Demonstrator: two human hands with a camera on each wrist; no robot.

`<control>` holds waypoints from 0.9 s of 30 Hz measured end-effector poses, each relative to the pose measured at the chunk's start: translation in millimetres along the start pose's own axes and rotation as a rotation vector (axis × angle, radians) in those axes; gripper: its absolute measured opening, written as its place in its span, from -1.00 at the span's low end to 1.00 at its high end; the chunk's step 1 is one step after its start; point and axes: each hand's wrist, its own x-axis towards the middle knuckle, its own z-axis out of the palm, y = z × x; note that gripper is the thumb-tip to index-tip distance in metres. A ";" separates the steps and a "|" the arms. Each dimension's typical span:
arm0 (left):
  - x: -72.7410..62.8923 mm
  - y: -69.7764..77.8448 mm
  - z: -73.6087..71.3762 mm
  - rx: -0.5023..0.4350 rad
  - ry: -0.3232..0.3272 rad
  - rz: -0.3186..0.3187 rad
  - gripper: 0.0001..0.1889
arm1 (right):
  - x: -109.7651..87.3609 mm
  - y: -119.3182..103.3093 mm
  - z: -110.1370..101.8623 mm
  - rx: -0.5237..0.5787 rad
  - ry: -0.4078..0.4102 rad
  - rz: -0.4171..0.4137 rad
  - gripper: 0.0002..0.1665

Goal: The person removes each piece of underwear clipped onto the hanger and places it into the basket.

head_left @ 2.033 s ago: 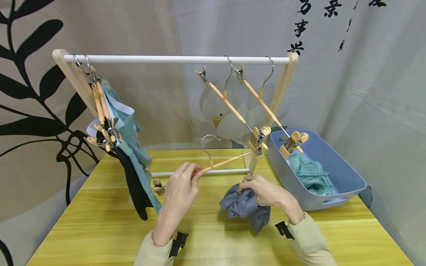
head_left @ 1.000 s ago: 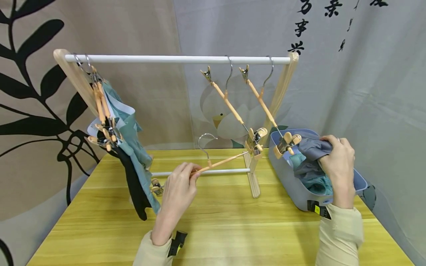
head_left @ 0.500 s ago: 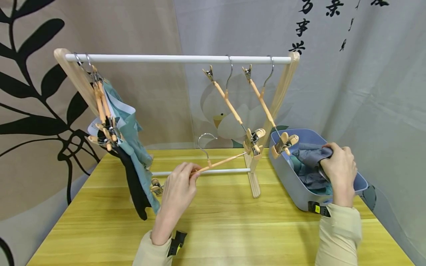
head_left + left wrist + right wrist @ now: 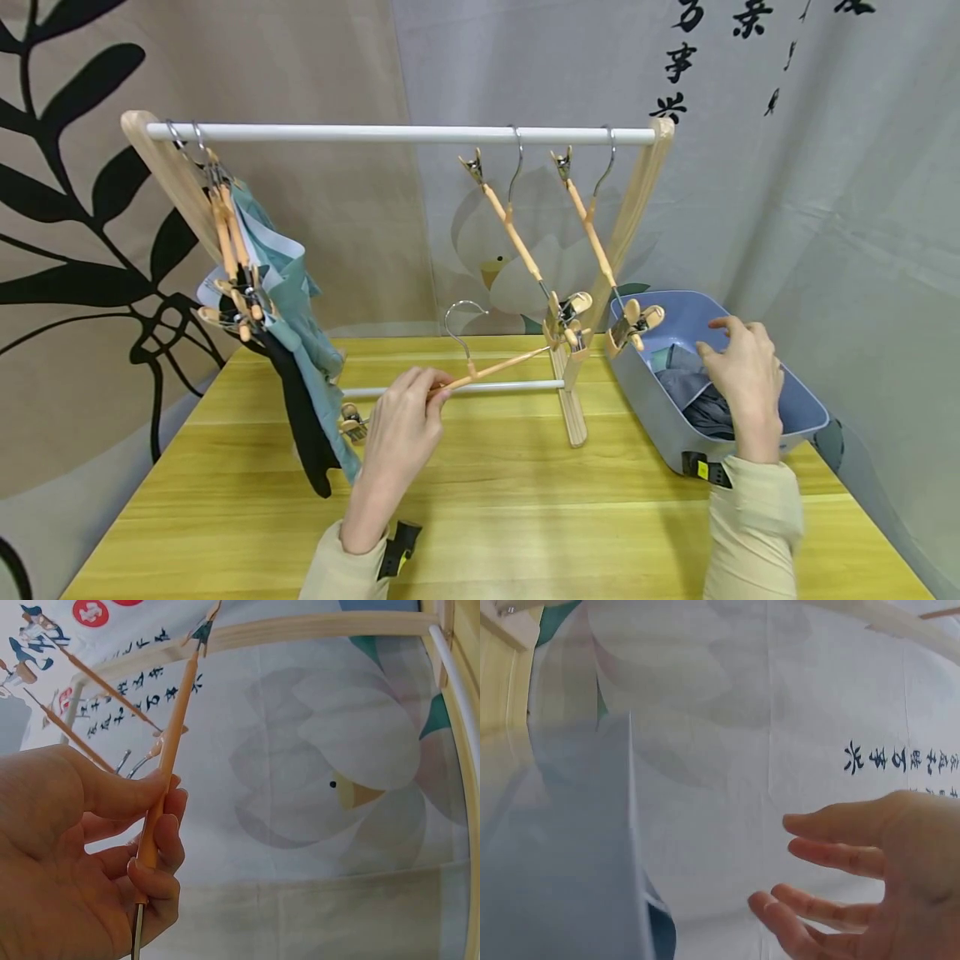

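My left hand (image 4: 405, 429) grips a wooden clip hanger (image 4: 498, 367) by its bar, held low in front of the rack; its metal hook points up. In the left wrist view, thumb and fingers curl round the hanger's bar (image 4: 174, 735). My right hand (image 4: 746, 375) is over the blue basket (image 4: 806, 408), fingers spread and holding nothing. Below it, a crumpled grey-blue cloth garment (image 4: 693, 396) lies in the basket, with a bit of teal cloth (image 4: 660, 360) showing at its side. The right wrist view shows the same hand (image 4: 855, 877) with thumb and fingers apart.
A rack with a white rail (image 4: 397, 133) and wooden legs stands on the wooden table (image 4: 487, 517). Two bare clip hangers (image 4: 513, 233) hang at its right. Teal and black garments (image 4: 288, 292) hang on hangers at its left. A printed curtain is behind.
My right hand has carried the grey-blue garment from the table's middle into the basket and let go of it, then lifted slightly. The left hand keeps its grip on the hanger.
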 end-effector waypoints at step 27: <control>-0.8 -0.7 -1.4 0.011 0.001 -0.003 -0.92 | 8.8 -60.9 42.0 0.285 0.074 -0.284 -0.60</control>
